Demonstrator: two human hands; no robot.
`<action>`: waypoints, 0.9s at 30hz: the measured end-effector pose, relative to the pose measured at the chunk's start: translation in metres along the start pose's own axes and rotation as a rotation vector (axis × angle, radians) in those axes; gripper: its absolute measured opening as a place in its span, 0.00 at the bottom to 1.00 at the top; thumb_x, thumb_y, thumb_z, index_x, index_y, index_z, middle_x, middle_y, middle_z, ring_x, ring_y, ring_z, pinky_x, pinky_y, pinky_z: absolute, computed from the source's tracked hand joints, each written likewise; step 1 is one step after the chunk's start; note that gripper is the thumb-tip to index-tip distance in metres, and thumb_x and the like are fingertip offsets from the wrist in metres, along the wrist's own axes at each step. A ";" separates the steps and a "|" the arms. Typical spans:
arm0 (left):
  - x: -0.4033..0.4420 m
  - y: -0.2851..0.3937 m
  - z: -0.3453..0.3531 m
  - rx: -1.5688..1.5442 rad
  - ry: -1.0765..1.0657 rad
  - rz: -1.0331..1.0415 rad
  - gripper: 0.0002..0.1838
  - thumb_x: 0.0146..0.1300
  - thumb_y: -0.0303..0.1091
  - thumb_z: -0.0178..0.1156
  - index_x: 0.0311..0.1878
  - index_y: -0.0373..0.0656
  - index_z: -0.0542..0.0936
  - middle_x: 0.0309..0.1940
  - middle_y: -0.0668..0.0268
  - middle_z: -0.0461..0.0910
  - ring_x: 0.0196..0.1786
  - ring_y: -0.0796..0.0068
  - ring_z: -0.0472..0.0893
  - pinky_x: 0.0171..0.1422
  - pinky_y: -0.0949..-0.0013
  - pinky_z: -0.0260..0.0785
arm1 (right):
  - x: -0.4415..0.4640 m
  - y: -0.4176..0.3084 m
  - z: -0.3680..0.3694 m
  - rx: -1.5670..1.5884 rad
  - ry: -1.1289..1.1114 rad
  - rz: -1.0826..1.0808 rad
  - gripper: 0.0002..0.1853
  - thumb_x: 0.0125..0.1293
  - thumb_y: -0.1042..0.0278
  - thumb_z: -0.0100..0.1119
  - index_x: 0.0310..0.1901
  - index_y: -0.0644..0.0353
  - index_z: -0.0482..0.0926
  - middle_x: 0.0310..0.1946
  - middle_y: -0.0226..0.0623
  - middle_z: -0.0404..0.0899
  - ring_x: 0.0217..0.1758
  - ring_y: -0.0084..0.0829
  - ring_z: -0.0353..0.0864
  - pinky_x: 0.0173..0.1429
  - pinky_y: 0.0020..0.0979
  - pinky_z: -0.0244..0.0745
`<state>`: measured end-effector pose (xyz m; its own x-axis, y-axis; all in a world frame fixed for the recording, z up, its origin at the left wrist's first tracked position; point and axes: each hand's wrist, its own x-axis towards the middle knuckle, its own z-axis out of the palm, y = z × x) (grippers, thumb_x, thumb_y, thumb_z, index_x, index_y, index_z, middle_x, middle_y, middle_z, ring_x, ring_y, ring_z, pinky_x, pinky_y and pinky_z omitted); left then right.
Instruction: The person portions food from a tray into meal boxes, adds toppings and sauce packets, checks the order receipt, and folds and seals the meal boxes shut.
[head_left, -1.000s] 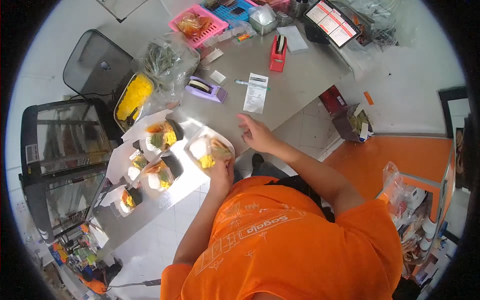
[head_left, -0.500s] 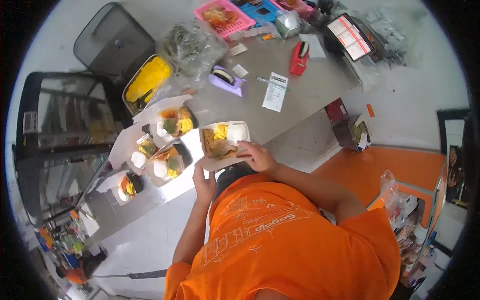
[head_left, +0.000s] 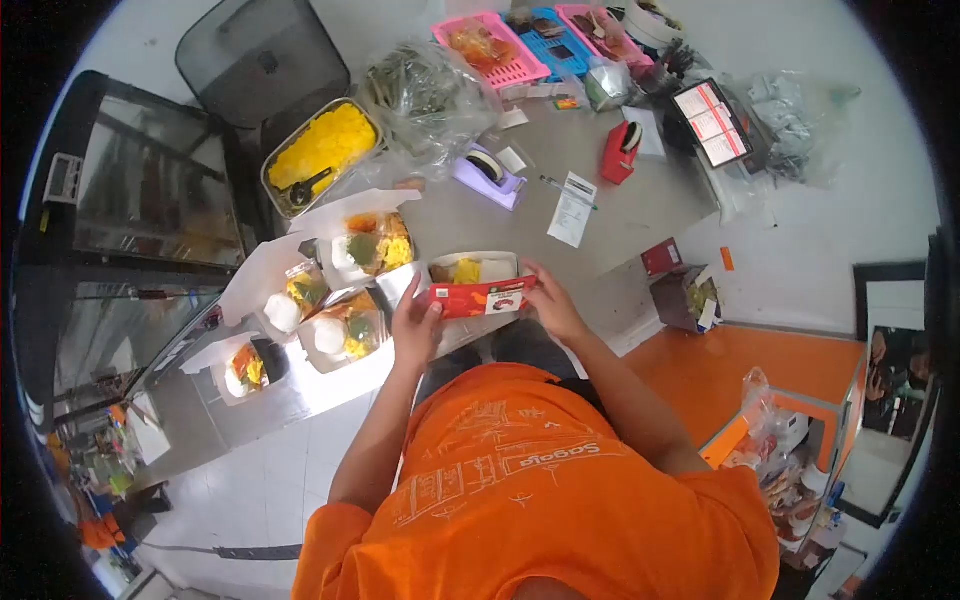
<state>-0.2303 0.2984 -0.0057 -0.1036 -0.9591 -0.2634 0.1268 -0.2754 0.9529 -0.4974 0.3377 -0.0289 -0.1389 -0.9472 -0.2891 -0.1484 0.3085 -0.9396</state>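
Observation:
At the near edge of the table I hold a paper meal box (head_left: 523, 262) between both hands. Its red printed lid (head_left: 462, 301) stands partly raised on the near side and hides part of the food. White rice (head_left: 497, 270) and yellow food (head_left: 466, 270) show behind it. My left hand (head_left: 415, 325) grips the left end of the lid, thumb on the red face. The right end is held by my right hand (head_left: 552, 305), its fingers at the corner. Left of them, several open meal boxes with rice and toppings stand close together, among them one box (head_left: 318, 350) nearest my left hand.
A tub of yellow food (head_left: 325, 150) with a dark utensil sits behind the boxes, beside a clear bag of leaves (head_left: 425, 95). Farther right are a purple tape dispenser (head_left: 490, 180), a receipt (head_left: 573, 210) and a red tape dispenser (head_left: 620, 155). A glass-fronted case (head_left: 150, 200) borders the left.
The lid has come up from the near side, so its red printed face now shows and covers part of the food. Both hands have shifted to the lid's ends.

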 end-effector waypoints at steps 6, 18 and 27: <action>0.032 -0.032 -0.011 0.074 0.049 -0.161 0.15 0.67 0.36 0.68 0.54 0.42 0.82 0.33 0.65 0.86 0.32 0.76 0.83 0.35 0.72 0.73 | 0.019 0.016 0.004 0.023 0.114 0.053 0.23 0.71 0.59 0.59 0.63 0.58 0.72 0.41 0.47 0.86 0.43 0.41 0.85 0.52 0.39 0.76; 0.043 -0.001 0.032 1.031 0.012 0.488 0.25 0.58 0.26 0.63 0.60 0.31 0.76 0.65 0.44 0.72 0.64 0.41 0.73 0.70 0.51 0.68 | 0.051 0.006 0.012 -0.436 0.167 -0.381 0.20 0.62 0.67 0.65 0.55 0.64 0.75 0.52 0.54 0.78 0.56 0.56 0.76 0.59 0.47 0.73; 0.065 -0.035 0.050 0.929 0.120 0.524 0.11 0.69 0.33 0.60 0.38 0.35 0.73 0.39 0.51 0.75 0.43 0.47 0.75 0.51 0.53 0.68 | 0.058 0.009 0.029 -0.475 0.305 -0.652 0.09 0.66 0.68 0.61 0.44 0.64 0.78 0.41 0.49 0.77 0.46 0.51 0.78 0.51 0.47 0.73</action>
<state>-0.2911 0.2488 -0.0488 -0.1505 -0.9573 0.2469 -0.6779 0.2817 0.6790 -0.4785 0.2826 -0.0599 -0.1306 -0.9039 0.4074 -0.6742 -0.2204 -0.7049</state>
